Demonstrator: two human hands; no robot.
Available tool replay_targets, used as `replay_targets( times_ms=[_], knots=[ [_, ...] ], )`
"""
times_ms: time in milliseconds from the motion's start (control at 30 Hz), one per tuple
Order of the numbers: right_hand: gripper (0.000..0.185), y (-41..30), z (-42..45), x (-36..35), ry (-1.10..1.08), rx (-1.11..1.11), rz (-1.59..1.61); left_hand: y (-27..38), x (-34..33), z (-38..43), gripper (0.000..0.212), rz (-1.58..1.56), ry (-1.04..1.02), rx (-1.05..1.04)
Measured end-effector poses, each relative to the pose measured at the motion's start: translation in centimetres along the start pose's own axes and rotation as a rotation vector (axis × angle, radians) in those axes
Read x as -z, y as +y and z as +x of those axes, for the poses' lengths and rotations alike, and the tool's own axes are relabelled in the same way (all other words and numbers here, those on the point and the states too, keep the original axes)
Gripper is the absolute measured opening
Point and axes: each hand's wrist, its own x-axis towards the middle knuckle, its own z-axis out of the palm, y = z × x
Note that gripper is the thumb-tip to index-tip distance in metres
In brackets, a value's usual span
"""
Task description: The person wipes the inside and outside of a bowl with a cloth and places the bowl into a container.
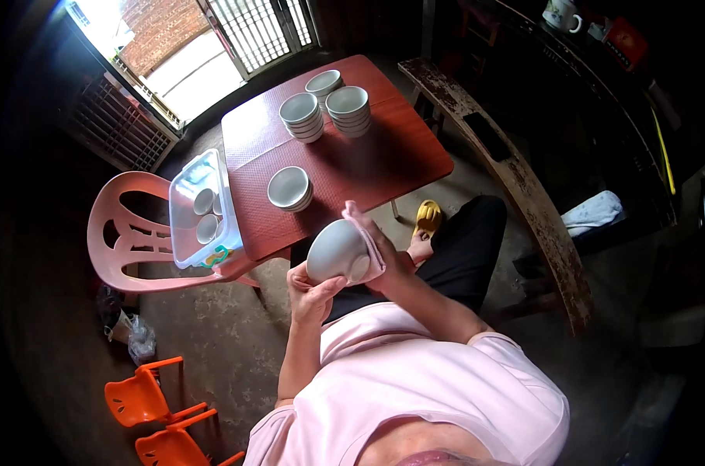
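A white bowl (333, 251) is tilted on its side above my lap, its foot turned towards me. My left hand (312, 291) grips its lower left edge with the thumb on the outside. Against the bowl's right side, my right hand (385, 256) presses a folded pink cloth (371, 242). On the red table (340, 169), a short stack of white bowls (289, 187) stands at the near left. Three taller bowl stacks, at left (301, 116), right (347, 110) and back (324, 83), stand close together farther away.
A clear plastic bin (183, 233) with several white bowls rests on a pink plastic chair (104, 233), left of the table. A worn wooden bench (524, 180) runs along the right. Orange plastic chairs (139, 402) stand at lower left, near a plastic bag (141, 341) on the floor.
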Motion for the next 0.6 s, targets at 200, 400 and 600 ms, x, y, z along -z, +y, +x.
replay_targets(
  times_ms=[200, 400, 600],
  knots=[
    [0.031, -6.2, 3.3, -1.4, -0.153, -0.502, -0.486, 1.4, 0.7, 0.4, 0.028, 0.233, -0.087, 0.132],
    [0.02, -5.7, 3.0, -2.8, -0.481, 0.087, -1.08, 0.4, -0.4, 0.0, 0.022, 0.171, -0.008, 0.047],
    [0.028, 2.2, 1.8, 4.6, 0.011, -0.482, 0.531, -0.5, 0.2, 0.4, 0.021, 0.023, -0.066, 0.062]
  ],
)
